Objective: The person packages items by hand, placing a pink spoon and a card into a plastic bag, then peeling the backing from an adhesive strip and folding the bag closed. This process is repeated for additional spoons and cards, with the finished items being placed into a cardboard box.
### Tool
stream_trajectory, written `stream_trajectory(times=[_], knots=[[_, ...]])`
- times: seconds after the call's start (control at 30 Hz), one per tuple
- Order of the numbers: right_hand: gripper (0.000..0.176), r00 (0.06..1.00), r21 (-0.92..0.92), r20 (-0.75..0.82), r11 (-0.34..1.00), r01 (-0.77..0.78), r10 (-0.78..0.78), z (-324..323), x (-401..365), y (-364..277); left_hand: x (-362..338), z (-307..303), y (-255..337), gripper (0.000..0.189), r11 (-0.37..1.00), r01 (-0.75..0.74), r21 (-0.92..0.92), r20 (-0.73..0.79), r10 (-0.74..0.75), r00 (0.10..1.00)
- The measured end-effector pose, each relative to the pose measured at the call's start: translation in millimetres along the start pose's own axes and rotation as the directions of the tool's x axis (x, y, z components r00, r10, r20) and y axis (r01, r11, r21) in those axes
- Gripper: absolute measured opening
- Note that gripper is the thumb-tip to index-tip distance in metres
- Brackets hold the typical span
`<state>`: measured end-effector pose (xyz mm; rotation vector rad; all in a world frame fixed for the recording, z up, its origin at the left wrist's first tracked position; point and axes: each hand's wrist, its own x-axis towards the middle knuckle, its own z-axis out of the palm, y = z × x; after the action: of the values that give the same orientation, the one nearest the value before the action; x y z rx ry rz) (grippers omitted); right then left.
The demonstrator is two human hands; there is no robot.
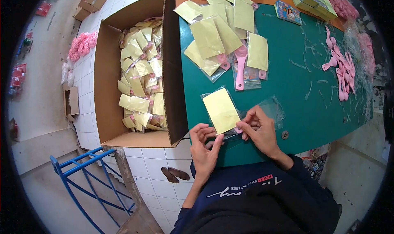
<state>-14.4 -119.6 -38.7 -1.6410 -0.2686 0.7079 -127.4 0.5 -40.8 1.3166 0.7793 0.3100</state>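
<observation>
A clear plastic packet with a pale yellow card (pixel 221 111) inside is between my hands near the table's front edge. My left hand (pixel 205 147) grips its lower left corner between thumb and fingers. At the lower right corner, my right hand (pixel 260 130) pinches the packet's edge, where a bit of pink handle shows. Under and beside my right hand lies an empty-looking clear plastic bag (pixel 273 112). Just beyond, a pile of similar packets (pixel 211 37) rests on the green table, with a pink spoon-shaped item (pixel 241 69) among them.
To the left stands an open cardboard box (pixel 110 82) full of yellow-card packets. Loose pink spoon-shaped pieces (pixel 342 72) and plastic scraps lie at the table's right. Small printed boxes (pixel 312 4) are at the back. A blue metal frame (pixel 88 164) stands lower left.
</observation>
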Motion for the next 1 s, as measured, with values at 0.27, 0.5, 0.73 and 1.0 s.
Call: stream_trajectory(times=[0.27, 0.5, 0.73, 1.0], knots=[[0.031, 0.994, -0.135, 0.076, 0.986, 0.093, -0.084, 0, -1, -2, -3, -2, -2, 0.032, 0.980, -0.036, 0.194, 0.025, 0.031, 0.999], [0.040, 0.952, -0.293, 0.193, 0.912, 0.287, -0.237, -8, -2, -20, -7, -2, 16, 0.054, 0.898, -0.209, 0.386, 0.071, 0.197, 0.978], [0.036, 0.773, -0.433, 0.044, 0.685, 0.586, -0.633, -69, 53, -96, 80, 24, 92, 0.059, 0.538, -0.669, 0.514, 0.193, 0.687, 0.701], [0.028, 0.863, -0.996, 0.026, 0.057, 0.063, -0.504, -313, 73, -25, 57, 65, 25, 0.033, 0.327, -0.777, 0.538, 0.667, 0.399, 0.629]])
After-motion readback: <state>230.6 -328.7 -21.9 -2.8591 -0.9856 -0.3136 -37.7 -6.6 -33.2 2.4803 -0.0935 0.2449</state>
